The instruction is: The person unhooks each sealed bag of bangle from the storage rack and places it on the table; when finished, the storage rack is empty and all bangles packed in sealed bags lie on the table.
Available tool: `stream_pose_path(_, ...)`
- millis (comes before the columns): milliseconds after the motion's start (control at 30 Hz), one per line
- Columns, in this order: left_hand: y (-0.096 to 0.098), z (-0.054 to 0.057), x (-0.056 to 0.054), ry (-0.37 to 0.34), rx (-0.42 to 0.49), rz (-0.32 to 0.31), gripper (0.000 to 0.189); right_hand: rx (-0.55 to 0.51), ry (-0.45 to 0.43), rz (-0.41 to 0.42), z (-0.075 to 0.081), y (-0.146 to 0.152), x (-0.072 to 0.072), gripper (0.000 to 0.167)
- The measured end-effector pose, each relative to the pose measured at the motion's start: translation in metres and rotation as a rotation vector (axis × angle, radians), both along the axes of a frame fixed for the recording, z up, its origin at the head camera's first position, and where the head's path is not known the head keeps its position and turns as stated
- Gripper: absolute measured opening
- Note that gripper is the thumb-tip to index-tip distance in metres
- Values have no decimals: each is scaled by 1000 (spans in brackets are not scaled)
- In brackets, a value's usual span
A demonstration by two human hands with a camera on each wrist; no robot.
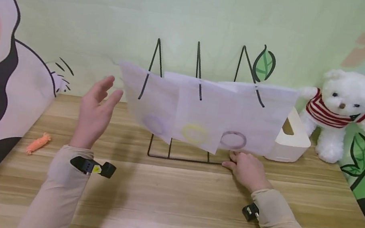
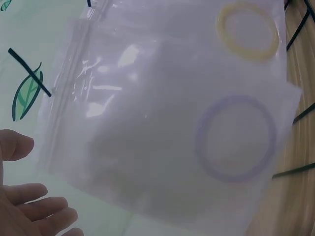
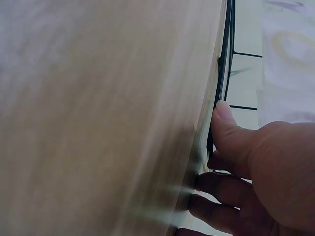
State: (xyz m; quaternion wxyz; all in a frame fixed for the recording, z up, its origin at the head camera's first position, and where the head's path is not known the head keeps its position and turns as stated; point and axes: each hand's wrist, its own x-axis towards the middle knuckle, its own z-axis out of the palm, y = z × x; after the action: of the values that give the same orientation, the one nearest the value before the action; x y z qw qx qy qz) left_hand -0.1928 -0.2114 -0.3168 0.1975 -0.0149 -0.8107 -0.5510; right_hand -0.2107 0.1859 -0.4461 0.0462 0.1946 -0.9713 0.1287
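A black wire rack (image 1: 178, 159) stands on the table against the wall, its hooks rising at the back. Three translucent zip bags hang overlapping from it. The left bag (image 2: 142, 162) has a purple ring (image 2: 236, 138), the middle bag (image 1: 202, 105) a yellow ring (image 1: 194, 133), and the right bag (image 1: 262, 116) a dark purple ring (image 1: 233, 139). Raised beside the left bag, my left hand (image 1: 95, 113) has its fingers extended and holds nothing. My right hand (image 1: 248, 170) pinches the rack's base wire at the right front corner, thumb (image 3: 224, 115) against the wire.
A white box (image 1: 291, 143) with an opening in its top stands right of the rack. Next to it is a white teddy bear (image 1: 340, 113) in a striped shirt. An orange wrapped item (image 1: 39, 143) lies at the table's left. A patterned wall covering (image 1: 85, 19) rises behind.
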Motion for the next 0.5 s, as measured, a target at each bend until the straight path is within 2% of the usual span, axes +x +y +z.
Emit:
stream_pose_path(200,4,1,-8,21,11,-19,58,-19,12,3,-2,0,1,33)
stream_pose_path(500,4,2,-15,-14,61,-31,62,-25,-12,-13,0,2,0,31)
